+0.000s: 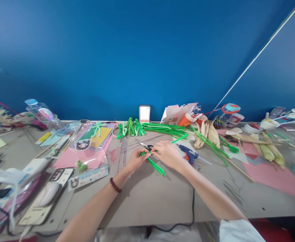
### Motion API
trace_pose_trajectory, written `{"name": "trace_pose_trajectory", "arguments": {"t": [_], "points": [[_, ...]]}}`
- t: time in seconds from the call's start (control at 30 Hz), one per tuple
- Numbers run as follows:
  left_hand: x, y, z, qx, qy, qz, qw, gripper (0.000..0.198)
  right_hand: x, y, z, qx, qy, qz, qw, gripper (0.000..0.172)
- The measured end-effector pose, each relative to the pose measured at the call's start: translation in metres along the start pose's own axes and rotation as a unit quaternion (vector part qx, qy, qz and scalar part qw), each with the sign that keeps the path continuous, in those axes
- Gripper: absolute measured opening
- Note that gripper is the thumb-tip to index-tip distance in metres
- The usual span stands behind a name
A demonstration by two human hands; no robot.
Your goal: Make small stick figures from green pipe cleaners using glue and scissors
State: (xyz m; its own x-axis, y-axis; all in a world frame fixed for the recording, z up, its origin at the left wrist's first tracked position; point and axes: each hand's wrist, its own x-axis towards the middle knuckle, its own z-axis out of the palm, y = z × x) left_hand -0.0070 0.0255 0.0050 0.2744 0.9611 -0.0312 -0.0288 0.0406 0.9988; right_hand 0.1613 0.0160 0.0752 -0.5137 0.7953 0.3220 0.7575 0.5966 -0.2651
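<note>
My left hand (135,159) and my right hand (168,154) meet over the middle of the table, both pinched on a green pipe cleaner (156,165) that runs from between them toward me. A dark bead bracelet (115,185) sits on my left wrist. Small scissors (145,145) lie just beyond my fingers. More green pipe cleaners (162,128) and folded green pieces (129,128) lie further back. A blue glue gun (189,154) rests right of my right hand.
A metal ruler (123,152) lies left of my hands. Pink sheets and packets (86,151), a phone (59,174) and a plastic bottle (40,112) are on the left. Corn husks (209,134), paper cups (187,119) and pink paper (273,176) are on the right.
</note>
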Motion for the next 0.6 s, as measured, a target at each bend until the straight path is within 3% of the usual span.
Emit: {"name": "trace_pose_trajectory", "arguments": {"t": [0.13, 0.27, 0.43, 0.53, 0.6], "points": [[-0.001, 0.004, -0.001, -0.126, 0.019, -0.023, 0.992, 0.027, -0.001, 0.001, 0.001, 0.022, -0.008, 0.027, 0.999, 0.011], [-0.005, 0.012, -0.002, -0.186, -0.034, -0.045, 0.981, 0.027, 0.003, 0.015, 0.003, 0.046, -0.009, 0.029, 0.998, 0.012], [-0.007, 0.013, -0.003, -0.12, -0.113, -0.054, 0.985, 0.023, 0.007, 0.025, 0.001, 0.039, 0.006, 0.013, 0.999, 0.014], [-0.005, 0.008, -0.001, -0.042, -0.105, -0.059, 0.992, 0.023, 0.006, 0.019, 0.0, 0.001, 0.011, 0.015, 1.0, 0.013], [-0.003, 0.004, 0.001, -0.021, -0.061, -0.067, 0.996, 0.024, 0.003, 0.012, 0.0, -0.015, 0.011, 0.011, 1.0, 0.011]]}}
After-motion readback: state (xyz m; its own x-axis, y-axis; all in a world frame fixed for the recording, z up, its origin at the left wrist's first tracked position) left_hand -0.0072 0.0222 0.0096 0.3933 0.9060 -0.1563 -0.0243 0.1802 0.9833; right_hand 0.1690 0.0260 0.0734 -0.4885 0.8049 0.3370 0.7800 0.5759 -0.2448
